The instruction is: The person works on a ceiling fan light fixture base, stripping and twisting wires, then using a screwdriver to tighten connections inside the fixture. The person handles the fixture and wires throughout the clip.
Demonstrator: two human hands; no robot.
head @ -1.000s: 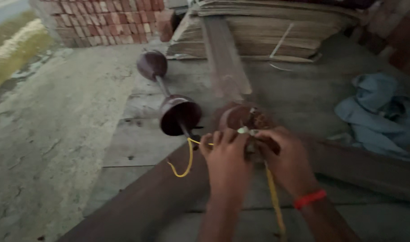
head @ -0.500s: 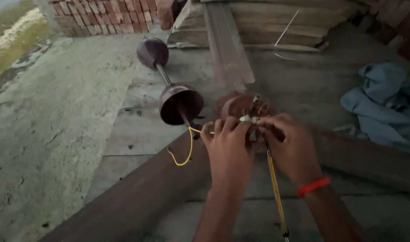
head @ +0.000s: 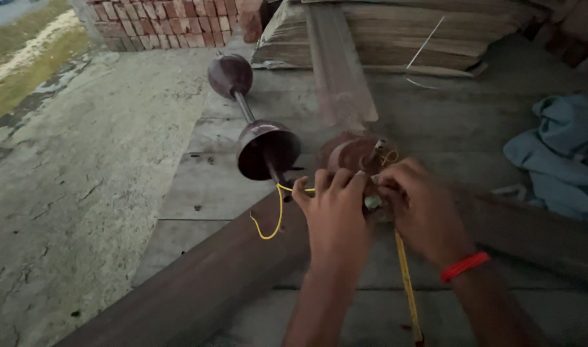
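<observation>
Head view: a round brown fan motor (head: 353, 156) lies flat on the concrete floor (head: 101, 193), its top face rust-toned, with a short metal stub standing up from the middle and thin wire ends curling beside it. A yellow wire (head: 271, 218) loops out from its left side, and a yellow cord (head: 406, 283) runs from under the hands toward the near edge. Just left of the motor lies a brown downrod (head: 245, 106) with a bell-shaped canopy cup at each end, the near cup's open mouth facing the motor. Long brown fan blades spread from the motor: one blade (head: 335, 64) goes far, another blade (head: 191, 283) comes near and left.

The floor is grey, cracked slab. Stacked wooden sheets (head: 422, 35) and a red brick wall (head: 171, 19) stand at the far side; a blue-grey cloth (head: 560, 154) lies bunched at the right.

The left hand (head: 335, 215) rests on the near edge of the motor, fingers spread and bent over it. The right hand (head: 422, 205), a red band (head: 464, 266) at its wrist, has its fingers curled over the motor's near right side; its grip looks pinched on a small pale part there, though what exactly cannot be told.
</observation>
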